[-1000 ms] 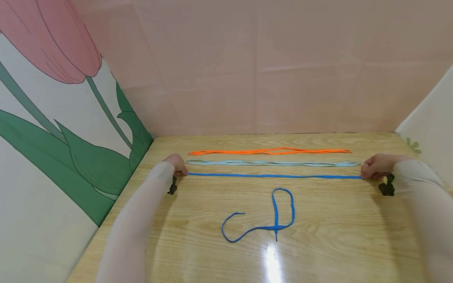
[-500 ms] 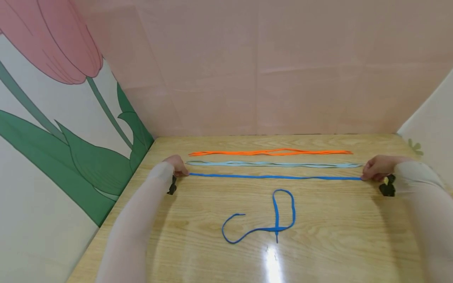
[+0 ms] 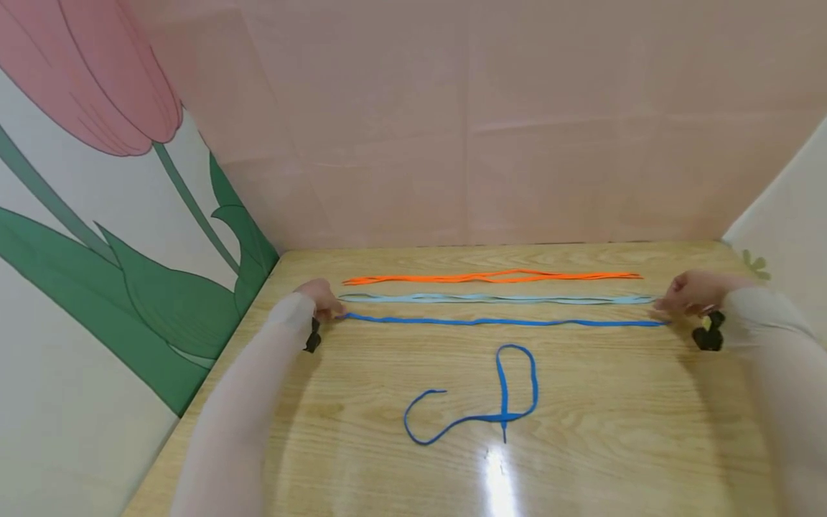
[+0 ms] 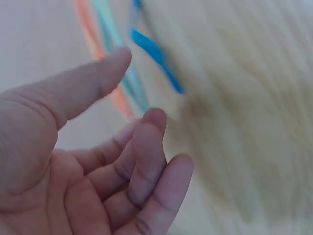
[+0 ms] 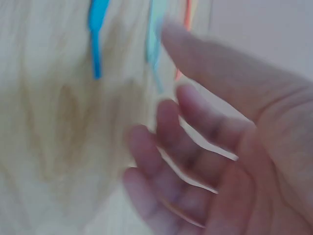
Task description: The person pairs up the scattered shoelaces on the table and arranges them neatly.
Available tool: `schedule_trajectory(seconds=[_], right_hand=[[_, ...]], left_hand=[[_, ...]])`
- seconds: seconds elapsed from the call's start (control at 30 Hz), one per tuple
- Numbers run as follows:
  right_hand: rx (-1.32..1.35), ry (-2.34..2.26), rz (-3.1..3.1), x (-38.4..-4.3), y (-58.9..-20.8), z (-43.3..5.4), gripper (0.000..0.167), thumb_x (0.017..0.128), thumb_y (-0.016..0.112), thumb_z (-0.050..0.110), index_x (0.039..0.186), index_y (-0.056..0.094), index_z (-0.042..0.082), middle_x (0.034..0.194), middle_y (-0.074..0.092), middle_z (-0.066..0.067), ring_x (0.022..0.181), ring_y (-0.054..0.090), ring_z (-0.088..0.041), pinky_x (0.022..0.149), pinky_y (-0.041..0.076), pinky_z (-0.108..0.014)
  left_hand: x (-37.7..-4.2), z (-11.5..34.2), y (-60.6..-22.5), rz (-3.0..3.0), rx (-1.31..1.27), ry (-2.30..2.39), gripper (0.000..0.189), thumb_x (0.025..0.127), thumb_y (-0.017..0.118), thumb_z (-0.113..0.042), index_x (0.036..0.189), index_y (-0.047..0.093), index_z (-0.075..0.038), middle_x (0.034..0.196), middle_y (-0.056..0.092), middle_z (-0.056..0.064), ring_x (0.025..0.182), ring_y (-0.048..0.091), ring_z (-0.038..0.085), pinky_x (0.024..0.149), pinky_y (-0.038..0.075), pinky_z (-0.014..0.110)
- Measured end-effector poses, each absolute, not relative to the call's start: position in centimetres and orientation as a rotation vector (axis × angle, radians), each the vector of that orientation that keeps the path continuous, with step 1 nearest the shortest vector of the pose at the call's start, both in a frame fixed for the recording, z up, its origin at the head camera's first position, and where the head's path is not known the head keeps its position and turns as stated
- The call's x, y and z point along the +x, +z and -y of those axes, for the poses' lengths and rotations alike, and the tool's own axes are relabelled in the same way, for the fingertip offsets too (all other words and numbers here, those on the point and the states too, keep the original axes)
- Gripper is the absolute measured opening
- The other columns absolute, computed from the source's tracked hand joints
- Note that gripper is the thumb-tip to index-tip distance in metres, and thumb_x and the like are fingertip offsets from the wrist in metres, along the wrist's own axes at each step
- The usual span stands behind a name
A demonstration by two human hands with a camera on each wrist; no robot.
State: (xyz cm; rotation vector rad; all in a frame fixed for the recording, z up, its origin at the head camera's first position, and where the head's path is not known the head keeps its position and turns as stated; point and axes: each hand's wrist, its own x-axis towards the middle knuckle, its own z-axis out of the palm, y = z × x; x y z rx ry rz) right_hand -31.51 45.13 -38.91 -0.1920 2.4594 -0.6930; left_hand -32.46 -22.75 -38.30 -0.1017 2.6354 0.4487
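A blue shoelace (image 3: 478,322) lies stretched straight across the table, left to right. At its left end is my left hand (image 3: 321,298); in the left wrist view the thumb stands apart from the loosely bent fingers (image 4: 146,147), and the lace end (image 4: 156,58) lies free beyond them. My right hand (image 3: 694,293) hovers by the other end. The right wrist view has its fingers (image 5: 151,152) relaxed and holding nothing, the blue lace tip (image 5: 96,54) loose on the wood. Behind runs a light blue shoelace (image 3: 478,298), with an orange shoelace (image 3: 452,278) farther back.
A second blue shoelace (image 3: 535,380) lies curled and crossing itself nearer the front of the wooden table (image 3: 614,445). A pink cloth backdrop (image 3: 465,143) rises at the back edge, and a tulip-printed panel (image 3: 129,287) stands at the left.
Both hands have let go of the straight blue shoelace's ends. My right hand has lifted slightly, and the lace now lies a little wavier.
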Motion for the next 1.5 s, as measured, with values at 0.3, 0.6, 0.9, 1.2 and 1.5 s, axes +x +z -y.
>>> schedule_trajectory(seconds=[0.3, 0.6, 0.9, 1.2, 1.5], right_hand=[[-0.179, -0.680, -2.998, -31.1, -35.8, -38.2, 0.036, 0.097, 0.053, 0.030, 0.100, 0.052, -0.006, 0.093, 0.061, -0.024, 0.077, 0.056, -0.030, 0.061, 0.045, -0.038], [-0.577, -0.770, -2.964, -27.8, -34.4, -25.6, 0.014, 0.097, 0.058, 0.019, 0.099, 0.061, 0.006, 0.095, 0.064, -0.011, 0.083, 0.059, -0.024, 0.070, 0.048, -0.038], [-1.247, -0.636, -2.554, -22.8, -37.7, -18.9, 0.007, 0.091, 0.067, 0.010, 0.089, 0.066, 0.018, 0.088, 0.063, 0.010, 0.079, 0.057, -0.004, 0.071, 0.051, -0.025], [-1.446, -0.525, -2.271, -20.5, -39.6, -17.2, 0.024, 0.081, 0.071, -0.004, 0.085, 0.070, 0.019, 0.087, 0.062, 0.016, 0.082, 0.059, 0.001, 0.074, 0.051, -0.017], [-1.415, -0.535, -2.248, -20.3, -40.1, -17.1, 0.033, 0.070, 0.070, -0.010, 0.083, 0.069, 0.020, 0.085, 0.061, 0.015, 0.080, 0.059, 0.000, 0.072, 0.051, -0.017]], left_hand=[[-31.4, 17.0, -36.8, -2.800, 0.077, 0.436, 0.027, 0.093, 0.062, -0.031, 0.074, 0.056, -0.012, 0.068, 0.058, -0.001, 0.056, 0.049, 0.011, 0.063, 0.047, 0.028], [-27.0, 9.3, -36.0, -2.725, 0.592, 0.425, 0.015, 0.092, 0.065, -0.029, 0.091, 0.059, -0.015, 0.086, 0.060, -0.001, 0.067, 0.050, 0.013, 0.061, 0.042, 0.028], [-23.3, 5.4, -37.4, -2.446, 0.844, 0.105, 0.020, 0.085, 0.074, -0.036, 0.082, 0.062, -0.020, 0.079, 0.059, -0.008, 0.070, 0.049, 0.007, 0.060, 0.041, 0.023], [-21.5, 4.5, -38.0, -2.432, 0.882, -0.113, 0.022, 0.084, 0.076, -0.032, 0.080, 0.062, -0.016, 0.073, 0.057, -0.009, 0.066, 0.049, 0.006, 0.060, 0.042, 0.019], [-21.2, 4.3, -39.5, -2.390, 0.907, -0.126, 0.014, 0.085, 0.074, -0.014, 0.075, 0.063, -0.015, 0.068, 0.057, -0.008, 0.059, 0.049, 0.006, 0.055, 0.040, 0.018]])
